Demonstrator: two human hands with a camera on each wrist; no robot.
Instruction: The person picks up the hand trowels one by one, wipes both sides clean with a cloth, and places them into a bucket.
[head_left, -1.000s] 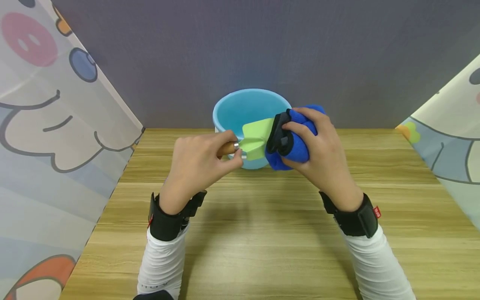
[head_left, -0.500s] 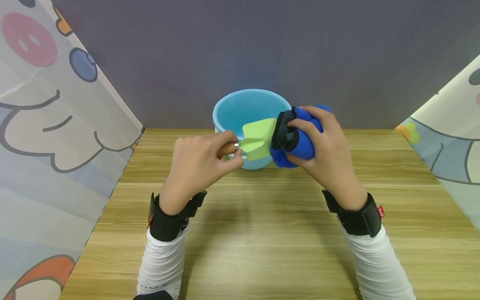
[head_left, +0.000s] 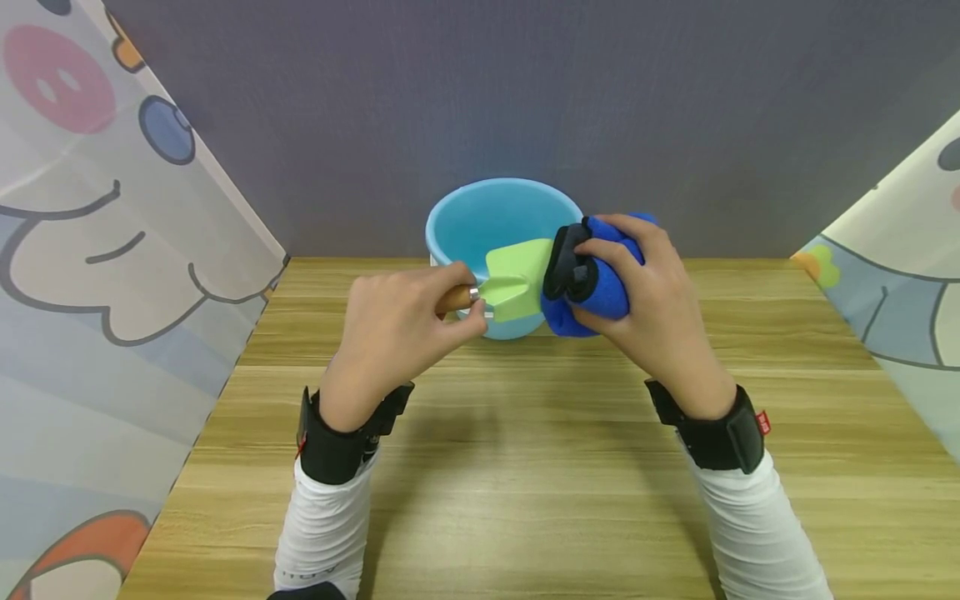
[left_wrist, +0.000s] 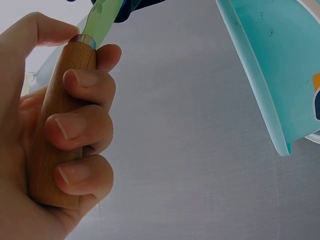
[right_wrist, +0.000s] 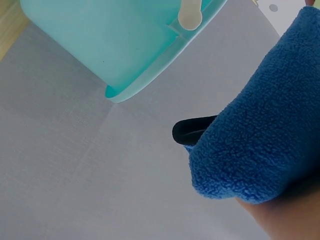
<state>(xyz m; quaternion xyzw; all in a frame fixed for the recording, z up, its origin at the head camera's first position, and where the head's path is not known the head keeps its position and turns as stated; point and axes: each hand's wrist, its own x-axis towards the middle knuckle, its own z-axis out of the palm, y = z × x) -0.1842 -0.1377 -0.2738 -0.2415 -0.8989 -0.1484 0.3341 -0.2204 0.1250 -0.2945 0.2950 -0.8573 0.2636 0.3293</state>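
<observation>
My left hand (head_left: pixel 405 325) grips a small garden trowel by its wooden handle (left_wrist: pixel 60 120), fingers wrapped round it and thumb near the metal collar. The trowel's light green blade (head_left: pixel 516 279) points right, above the table and in front of a light blue bucket (head_left: pixel 502 185). A bunched blue cloth (head_left: pixel 603 292) with black edging is in my right hand (head_left: pixel 652 304), its black part against the blade's far end. That end of the blade is hidden by the cloth. The right wrist view shows the fluffy blue cloth (right_wrist: pixel 255 120) covering most of the right hand.
The bucket stands at the back of the wooden table (head_left: pixel 540 500), close to a grey wall panel (head_left: pixel 360 125). Cartoon-printed panels (head_left: pixel 135 333) flank the table on both sides. A pale handle joint (right_wrist: pixel 190 15) shows on the bucket's side.
My right hand and the cloth have shifted slightly right along the blade, baring more of the green; most of this came in the first half second. The left hand has stayed put.
</observation>
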